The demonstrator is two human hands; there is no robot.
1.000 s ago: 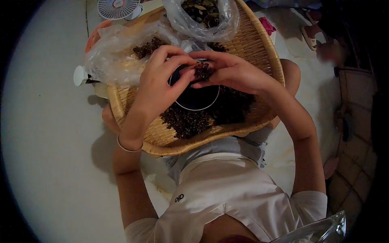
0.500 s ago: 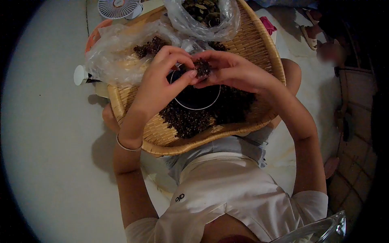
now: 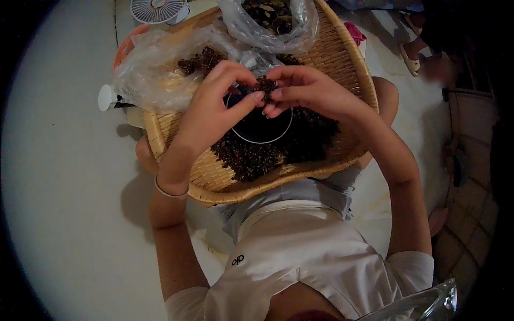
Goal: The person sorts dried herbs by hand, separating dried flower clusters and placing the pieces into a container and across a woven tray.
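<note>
Between my fingertips is a small dark clump of dried plant matter (image 3: 266,88), its exact kind unclear. My left hand (image 3: 222,96) pinches it from the left with thumb and forefinger. From the other side my right hand (image 3: 305,91) grips it, thumb against the fingers. Directly beneath is a dark bowl with a pale rim (image 3: 261,142); its inside is too dark to make out. Around the bowl, a heap of the same dark dried bits (image 3: 249,160) lies on a woven bamboo tray (image 3: 209,179) across my lap.
A clear plastic bag (image 3: 144,75) with dark clumps (image 3: 201,61) lies at the tray's left. Another bag (image 3: 305,32) holding dried pieces stands at the back. Beyond are a small white fan (image 3: 158,9), a white round object (image 3: 106,97) and a person's sandalled foot (image 3: 411,53).
My right fingers have shifted on the clump, the thumb now lying further over it. My left hand has hardly moved. The other person's foot at upper right has moved slightly.
</note>
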